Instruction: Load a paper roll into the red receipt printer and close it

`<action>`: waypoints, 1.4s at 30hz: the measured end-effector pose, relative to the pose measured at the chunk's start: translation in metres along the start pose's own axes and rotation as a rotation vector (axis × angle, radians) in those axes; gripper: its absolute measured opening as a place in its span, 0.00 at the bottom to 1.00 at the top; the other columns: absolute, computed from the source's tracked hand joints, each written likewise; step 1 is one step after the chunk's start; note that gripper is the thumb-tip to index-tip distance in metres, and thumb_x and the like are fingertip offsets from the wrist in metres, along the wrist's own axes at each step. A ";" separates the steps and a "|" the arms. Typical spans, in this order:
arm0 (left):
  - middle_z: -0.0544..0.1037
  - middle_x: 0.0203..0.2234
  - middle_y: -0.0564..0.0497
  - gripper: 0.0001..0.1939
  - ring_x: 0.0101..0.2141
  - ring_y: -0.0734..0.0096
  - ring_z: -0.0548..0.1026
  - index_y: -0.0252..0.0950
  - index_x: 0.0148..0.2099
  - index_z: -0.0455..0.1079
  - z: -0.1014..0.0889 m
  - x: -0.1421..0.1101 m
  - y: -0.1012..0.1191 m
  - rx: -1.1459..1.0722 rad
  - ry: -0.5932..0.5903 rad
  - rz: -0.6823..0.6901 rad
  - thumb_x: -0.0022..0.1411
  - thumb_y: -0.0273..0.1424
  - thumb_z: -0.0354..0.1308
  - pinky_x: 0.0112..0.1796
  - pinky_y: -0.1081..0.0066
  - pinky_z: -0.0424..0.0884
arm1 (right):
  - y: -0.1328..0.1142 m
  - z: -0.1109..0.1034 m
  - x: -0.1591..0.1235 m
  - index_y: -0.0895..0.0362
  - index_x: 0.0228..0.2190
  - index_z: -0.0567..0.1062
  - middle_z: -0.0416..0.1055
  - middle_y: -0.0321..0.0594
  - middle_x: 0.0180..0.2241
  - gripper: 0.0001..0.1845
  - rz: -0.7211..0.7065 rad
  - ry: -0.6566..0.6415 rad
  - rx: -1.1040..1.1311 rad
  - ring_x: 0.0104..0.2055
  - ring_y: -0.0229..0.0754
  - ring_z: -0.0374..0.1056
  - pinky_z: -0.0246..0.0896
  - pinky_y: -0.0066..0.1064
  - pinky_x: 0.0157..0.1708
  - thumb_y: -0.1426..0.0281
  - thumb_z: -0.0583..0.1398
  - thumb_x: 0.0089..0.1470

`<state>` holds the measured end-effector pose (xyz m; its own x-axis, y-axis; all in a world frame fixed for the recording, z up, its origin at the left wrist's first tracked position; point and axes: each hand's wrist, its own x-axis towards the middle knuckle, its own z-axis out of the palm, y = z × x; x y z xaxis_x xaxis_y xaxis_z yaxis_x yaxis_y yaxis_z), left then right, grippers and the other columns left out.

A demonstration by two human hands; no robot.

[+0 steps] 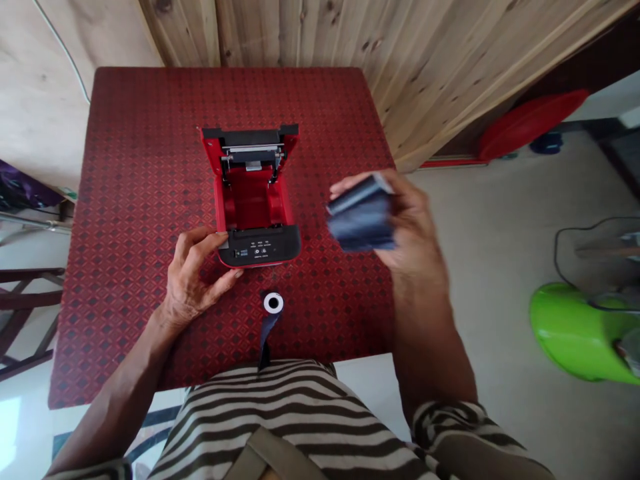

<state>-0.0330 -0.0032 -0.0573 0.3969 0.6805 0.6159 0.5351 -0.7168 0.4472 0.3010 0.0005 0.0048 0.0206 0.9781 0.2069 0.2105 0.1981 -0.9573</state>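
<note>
A small red and black label printer (257, 250) stands on the table, its lid raised and its red paper bay bare inside. My left hand (193, 277) grips the printer's front left corner, fingers on top and thumb along the front edge. Held up to the right of the printer, above the table, my right hand (413, 220) is closed around a dark blue-black roll of paper or film (363, 223), blurred by motion. In front of the printer stands a small roll with a white core (273, 303); its dark strip trails toward the table's near edge.
A red patterned cloth covers the table (135, 153). Behind it is a wooden plank wall (280, 33). A bright green bin-like container (575, 333) stands on the floor at right, with a cable nearby. A dark wooden chair (30, 300) is at left.
</note>
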 end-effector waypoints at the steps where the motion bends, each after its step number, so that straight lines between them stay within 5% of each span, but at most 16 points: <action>1: 0.79 0.54 0.42 0.33 0.53 0.57 0.80 0.42 0.69 0.66 0.000 0.000 0.000 0.001 -0.001 -0.006 0.66 0.41 0.71 0.54 0.58 0.82 | -0.022 -0.004 -0.005 0.46 0.43 0.81 0.83 0.42 0.47 0.17 -0.025 -0.059 0.044 0.52 0.54 0.79 0.73 0.49 0.52 0.48 0.63 0.63; 4: 0.79 0.53 0.44 0.32 0.53 0.57 0.80 0.43 0.69 0.65 0.001 0.000 0.001 0.020 -0.004 -0.018 0.68 0.43 0.70 0.53 0.57 0.82 | -0.067 -0.003 -0.009 0.45 0.44 0.82 0.83 0.40 0.43 0.11 -0.052 -0.329 -0.032 0.46 0.50 0.80 0.74 0.44 0.47 0.56 0.61 0.69; 7: 0.79 0.53 0.45 0.32 0.53 0.58 0.80 0.44 0.69 0.65 0.001 -0.001 0.001 0.030 -0.006 -0.017 0.68 0.43 0.69 0.54 0.58 0.82 | -0.073 0.022 0.004 0.51 0.53 0.79 0.82 0.43 0.52 0.13 -0.151 -0.547 -0.354 0.53 0.51 0.78 0.73 0.44 0.55 0.67 0.62 0.69; 11: 0.77 0.54 0.43 0.29 0.54 0.58 0.80 0.41 0.68 0.66 0.002 -0.004 0.000 0.000 -0.012 -0.020 0.71 0.45 0.66 0.53 0.60 0.83 | -0.059 0.067 0.029 0.59 0.57 0.76 0.77 0.50 0.57 0.17 -0.228 -0.561 -0.795 0.61 0.54 0.72 0.66 0.49 0.65 0.73 0.60 0.69; 17: 0.76 0.54 0.45 0.29 0.53 0.62 0.80 0.43 0.67 0.65 0.003 -0.005 0.002 0.012 -0.020 -0.051 0.71 0.47 0.66 0.53 0.62 0.83 | -0.050 0.100 0.051 0.64 0.52 0.79 0.78 0.53 0.52 0.17 -0.209 -0.652 -1.135 0.58 0.54 0.71 0.64 0.45 0.63 0.80 0.53 0.71; 30: 0.77 0.53 0.45 0.29 0.53 0.62 0.79 0.42 0.67 0.66 0.004 -0.005 0.003 0.003 -0.032 -0.071 0.71 0.46 0.66 0.53 0.62 0.83 | -0.040 0.112 0.074 0.62 0.48 0.84 0.81 0.57 0.48 0.24 -0.114 -0.726 -1.250 0.50 0.54 0.77 0.67 0.40 0.47 0.85 0.51 0.65; 38: 0.77 0.53 0.45 0.29 0.52 0.62 0.80 0.42 0.67 0.66 0.004 -0.006 0.003 -0.009 -0.025 -0.072 0.71 0.46 0.66 0.52 0.62 0.83 | -0.034 0.106 0.073 0.63 0.47 0.84 0.84 0.54 0.46 0.24 -0.165 -0.710 -1.128 0.51 0.53 0.78 0.71 0.44 0.54 0.87 0.52 0.62; 42: 0.77 0.53 0.45 0.29 0.53 0.61 0.79 0.43 0.68 0.65 0.002 -0.006 0.003 -0.001 -0.040 -0.075 0.71 0.46 0.66 0.53 0.61 0.82 | -0.038 0.080 0.062 0.56 0.60 0.78 0.81 0.44 0.58 0.31 -0.267 -0.715 -0.796 0.61 0.49 0.75 0.66 0.46 0.66 0.86 0.54 0.61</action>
<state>-0.0321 -0.0090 -0.0610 0.3857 0.7377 0.5542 0.5636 -0.6639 0.4915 0.2158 0.0584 0.0378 -0.6354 0.7719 -0.0224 0.6987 0.5623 -0.4423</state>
